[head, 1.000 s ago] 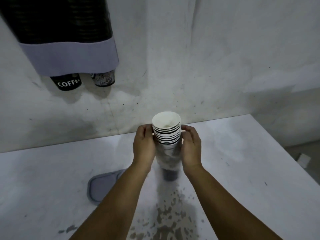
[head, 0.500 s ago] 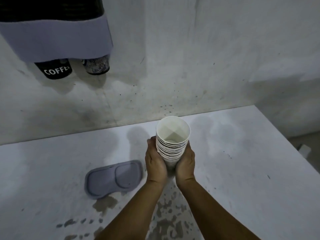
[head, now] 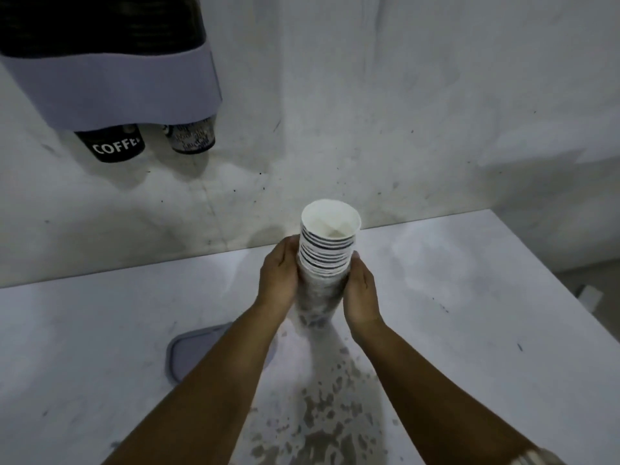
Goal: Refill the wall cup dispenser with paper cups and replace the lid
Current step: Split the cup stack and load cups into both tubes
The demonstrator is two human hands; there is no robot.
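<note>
White paper, nested: the stack of patterned paper cups (head: 327,260), mouths up, is clamped between your two hands, the left hand (head: 279,276) pressed to its left side and the right hand (head: 361,293) to its right. Its foot is blurred, so contact with the bench cannot be confirmed.

Change noted: half a second ago your hands cupped the stack low and close together; they now sit apart along its sides, and more rims show above them. A second ago the grip was similar to the present one. Judgement: you are squaring the stack up, readying it for loading rather than carrying it yet.

Grey and black wall cup dispenser (head: 110,62): above and well to the left of the stack, high on the wall. Two cup bottoms protrude beneath it, a black paper cup lettered "COFFE" (head: 112,145) and a patterned one (head: 192,137) just beside it.

Grey rounded plastic lid (head: 191,355): flat on the white bench (head: 469,313), below and left of the stack, partly hidden by your left forearm.

Judgement: refill not yet begun; lid still off. Dark flecked stains (head: 322,414) lie on the bench below the stack.
</note>
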